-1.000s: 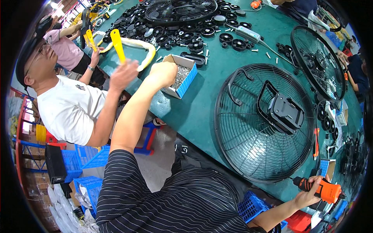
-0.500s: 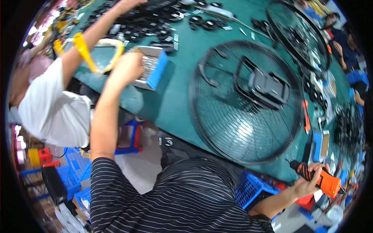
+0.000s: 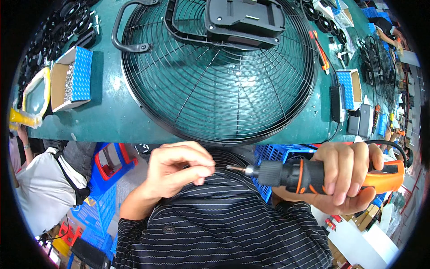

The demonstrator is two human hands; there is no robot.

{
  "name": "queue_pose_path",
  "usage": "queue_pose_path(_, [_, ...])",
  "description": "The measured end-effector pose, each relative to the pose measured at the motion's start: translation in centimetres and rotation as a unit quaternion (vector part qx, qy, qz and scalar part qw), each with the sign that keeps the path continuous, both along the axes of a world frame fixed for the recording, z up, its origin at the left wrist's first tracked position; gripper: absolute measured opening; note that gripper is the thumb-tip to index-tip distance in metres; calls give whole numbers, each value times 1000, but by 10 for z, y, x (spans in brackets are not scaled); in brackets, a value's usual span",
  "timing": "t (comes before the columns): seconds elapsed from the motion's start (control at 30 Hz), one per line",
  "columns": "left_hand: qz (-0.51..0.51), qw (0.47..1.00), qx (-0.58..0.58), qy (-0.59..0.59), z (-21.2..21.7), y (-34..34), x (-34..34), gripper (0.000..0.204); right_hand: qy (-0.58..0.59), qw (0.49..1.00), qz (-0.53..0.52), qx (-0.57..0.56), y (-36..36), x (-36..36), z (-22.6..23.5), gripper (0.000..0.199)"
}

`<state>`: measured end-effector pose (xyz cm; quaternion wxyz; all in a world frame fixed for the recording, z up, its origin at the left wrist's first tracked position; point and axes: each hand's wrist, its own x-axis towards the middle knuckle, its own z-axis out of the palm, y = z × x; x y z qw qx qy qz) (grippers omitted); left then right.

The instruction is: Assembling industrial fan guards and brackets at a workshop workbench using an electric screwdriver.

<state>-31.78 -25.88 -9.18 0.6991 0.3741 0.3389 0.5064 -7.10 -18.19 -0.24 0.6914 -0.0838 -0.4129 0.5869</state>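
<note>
My right hand (image 3: pixel 345 175) is wrapped around an orange and black electric screwdriver (image 3: pixel 289 175), held level in front of my body with its bit pointing left. Just left of the bit's tip, my left hand (image 3: pixel 174 168) has thumb and fingers pinched together; whatever lies between them is too small or hidden to make out. Beyond both hands, a round black wire fan grille (image 3: pixel 215 105) lies flat on the green bench (image 3: pixel 105 116). On the grille sit a black plastic housing (image 3: pixel 246 22) and a curved black handle (image 3: pixel 118 29).
A blue-sided carton (image 3: pixel 82 74) of small metal screws stands left of the grille, beside a yellow frame-shaped piece (image 3: pixel 47 85). Another blue carton (image 3: pixel 346 87) and an orange tool (image 3: pixel 320 54) lie to the right. A person in a white shirt (image 3: pixel 53 188) is at lower left.
My left hand has come from the screw carton to the front of my body. My right hand has brought the screwdriver inward from the right. The view has turned, and a co-worker's arm has left the bench.
</note>
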Motion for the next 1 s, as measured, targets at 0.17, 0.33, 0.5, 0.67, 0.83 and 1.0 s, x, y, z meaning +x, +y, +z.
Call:
queue_pose_path(0.17, [17,997,-31,-64,-4,0,9,15,5,1000,-10,-3,-8,-14,-2,44])
queue_pose_path(0.33, [-22,996,-31,-77,-6,1,5,19,15,1000,-1,-13,-8,-19,-7,44])
queue_pose_path(0.5, [-25,995,-43,-83,-6,0,7,21,5,1000,-13,-10,-10,-23,-11,42])
queue_pose_path(0.67, [-14,995,-83,-50,6,-2,12,21,-6,999,-50,-7,-12,-23,-13,41])
queue_pose_path(0.83, [-4,983,116,140,0,-1,14,26,-34,998,-37,-23,-17,-19,-8,37])
queue_pose_path(1.0, [103,804,372,452,0,2,13,29,-58,998,-1,33,-23,-13,-7,39])
